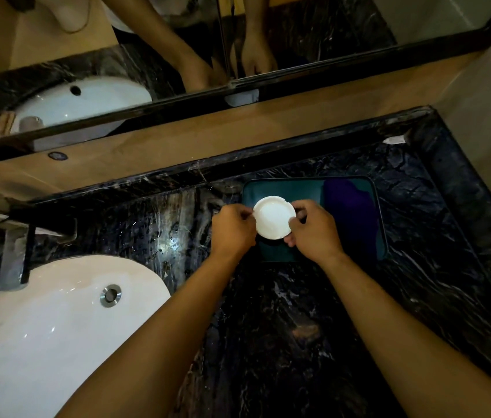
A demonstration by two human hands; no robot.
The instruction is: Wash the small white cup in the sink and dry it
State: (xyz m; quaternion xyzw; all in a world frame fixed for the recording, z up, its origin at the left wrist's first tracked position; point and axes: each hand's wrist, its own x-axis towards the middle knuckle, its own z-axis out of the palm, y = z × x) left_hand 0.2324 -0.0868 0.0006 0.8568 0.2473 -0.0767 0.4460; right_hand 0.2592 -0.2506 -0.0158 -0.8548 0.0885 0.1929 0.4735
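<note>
— White cup [274, 217], where is it?
— Over the teal tray [283, 188] on the dark marble counter [298, 312]; left hand [232, 229] and right hand [313, 229] each pinch its rim; the sink [57, 327] sits well left.

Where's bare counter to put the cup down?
Free: dark counter between sink and tray, though wet; counter strip right of the tray. Crowded: the tray, with both hands on the cup over it and a purple cloth; the tap corner.
</note>
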